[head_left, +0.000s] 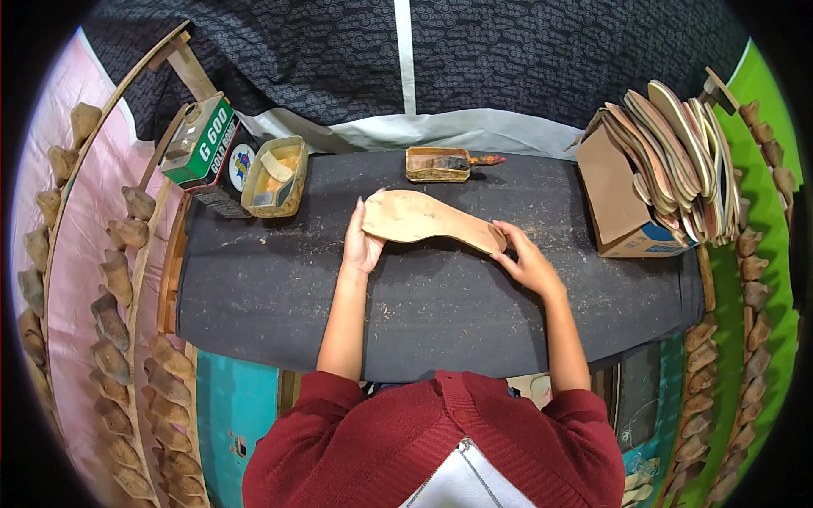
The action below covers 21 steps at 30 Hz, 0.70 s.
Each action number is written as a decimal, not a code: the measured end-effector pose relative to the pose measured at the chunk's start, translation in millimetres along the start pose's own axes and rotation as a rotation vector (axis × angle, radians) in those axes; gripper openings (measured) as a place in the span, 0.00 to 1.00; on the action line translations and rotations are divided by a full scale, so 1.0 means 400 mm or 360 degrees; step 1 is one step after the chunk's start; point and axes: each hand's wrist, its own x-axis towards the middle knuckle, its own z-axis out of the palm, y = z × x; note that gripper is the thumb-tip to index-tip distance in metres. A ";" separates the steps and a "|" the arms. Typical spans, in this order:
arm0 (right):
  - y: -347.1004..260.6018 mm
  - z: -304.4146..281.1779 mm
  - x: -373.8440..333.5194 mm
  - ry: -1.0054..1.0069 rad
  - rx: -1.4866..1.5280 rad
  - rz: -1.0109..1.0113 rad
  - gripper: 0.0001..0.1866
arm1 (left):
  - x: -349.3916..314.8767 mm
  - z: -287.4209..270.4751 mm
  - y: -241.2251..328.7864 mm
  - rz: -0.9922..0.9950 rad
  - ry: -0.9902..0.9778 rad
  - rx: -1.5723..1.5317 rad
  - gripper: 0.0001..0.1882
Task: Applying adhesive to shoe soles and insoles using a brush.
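Holding a tan insole (419,214) above the middle of the table (440,313), gripped by left hand (364,245) at the broad end and by right hand (529,262) at the narrow one; underside hidden. Near the far edge, a small tray (436,176) with a stained tool (486,160), hard to make out. At the far left corner, a can (203,148) with bold white lettering. At the far right, a blue-printed box (608,190), partly covered by stacked soles (677,161).
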 end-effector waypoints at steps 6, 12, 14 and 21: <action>0.006 -0.058 0.075 -0.0178 -0.0025 0.0014 0.20 | -0.011 -0.052 0.015 -0.0121 0.0152 0.0254 0.21; 0.136 -0.047 0.233 0.0806 0.0854 0.0704 0.21 | 0.000 -0.056 0.035 -0.0335 0.0124 0.0504 0.22; 0.126 -0.027 0.272 0.0753 0.1045 0.0848 0.21 | -0.010 -0.062 0.058 -0.0369 0.0103 0.0601 0.22; 0.119 0.044 0.343 0.0664 0.1694 0.0885 0.13 | -0.019 -0.078 0.095 -0.0456 0.0063 0.0923 0.19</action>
